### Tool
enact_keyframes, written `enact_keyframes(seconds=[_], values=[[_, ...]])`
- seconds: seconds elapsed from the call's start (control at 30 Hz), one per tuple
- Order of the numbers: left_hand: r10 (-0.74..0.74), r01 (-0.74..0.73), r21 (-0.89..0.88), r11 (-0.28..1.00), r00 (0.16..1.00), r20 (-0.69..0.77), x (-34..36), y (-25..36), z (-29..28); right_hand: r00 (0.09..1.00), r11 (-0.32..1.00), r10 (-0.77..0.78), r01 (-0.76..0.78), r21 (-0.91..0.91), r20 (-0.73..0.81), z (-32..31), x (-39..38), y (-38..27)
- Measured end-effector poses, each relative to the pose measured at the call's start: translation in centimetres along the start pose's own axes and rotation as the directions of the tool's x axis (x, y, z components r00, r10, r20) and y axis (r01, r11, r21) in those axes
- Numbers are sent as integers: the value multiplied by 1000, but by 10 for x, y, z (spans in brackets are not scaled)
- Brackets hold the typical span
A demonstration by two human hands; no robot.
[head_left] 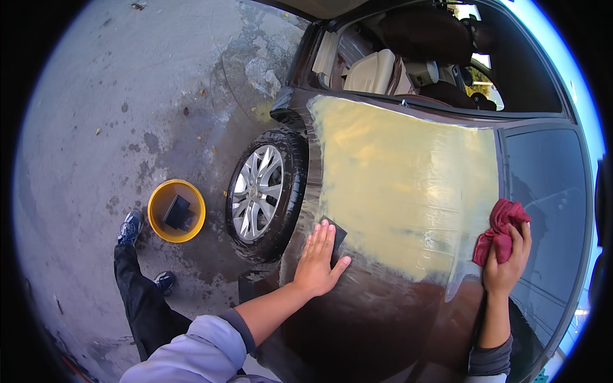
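My left hand [317, 262] lies on the car's rear side panel, its fingers held together over a dark sheet of sandpaper [339, 240] and pressing it to the surface. Part of the sheet shows between the fingers and the thumb; the rest is hidden under the hand. Pale yellow filler [396, 185] covers a broad patch of the brown panel, and the sandpaper sits at its lower left edge. On the right, my right hand [502, 271] is closed on a crumpled dark red cloth [504, 230], beside the filler's edge and next to the rear window.
A yellow bucket [203, 214] of cloudy water with a dark flat piece in it stands on the wet concrete floor [96, 159]. Between bucket and panel is the car's wheel [258, 191]. My shoe [131, 228] is close to the bucket. A side window [383, 70] shows light seats.
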State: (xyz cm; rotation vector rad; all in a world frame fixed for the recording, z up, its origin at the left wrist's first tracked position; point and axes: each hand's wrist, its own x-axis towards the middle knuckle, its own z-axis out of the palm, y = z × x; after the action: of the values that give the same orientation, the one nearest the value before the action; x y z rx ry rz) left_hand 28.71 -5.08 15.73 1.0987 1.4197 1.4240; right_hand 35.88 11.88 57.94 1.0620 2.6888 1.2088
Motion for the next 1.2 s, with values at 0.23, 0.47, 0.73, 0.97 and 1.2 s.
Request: enact_keyframes(seconds=[0.23, 0.47, 0.73, 0.97, 1.2], values=[[-39, 40, -21, 999, 999, 36, -5, -8, 4, 1000, 1000, -9, 9, -17, 1, 0, 0, 0], [-68, 61, 35, 998, 967, 245, 7, -2, -6, 1000, 1000, -17, 17, -20, -9, 0, 0, 1], [-177, 177, 9, 984, 972, 153, 20, 9, -26, 1000, 1000, -6, 6, -31, 1, 1, -1, 3], [-197, 207, -134, 969, 977, 78, 11, -3, -12, 1000, 1000, -8, 8, -27, -5, 2, -1, 3], [-183, 196, -39, 980, 961, 209, -13, -11, -16, 1000, 999, 3, -2, -47, 15, 1, -1, 7]])
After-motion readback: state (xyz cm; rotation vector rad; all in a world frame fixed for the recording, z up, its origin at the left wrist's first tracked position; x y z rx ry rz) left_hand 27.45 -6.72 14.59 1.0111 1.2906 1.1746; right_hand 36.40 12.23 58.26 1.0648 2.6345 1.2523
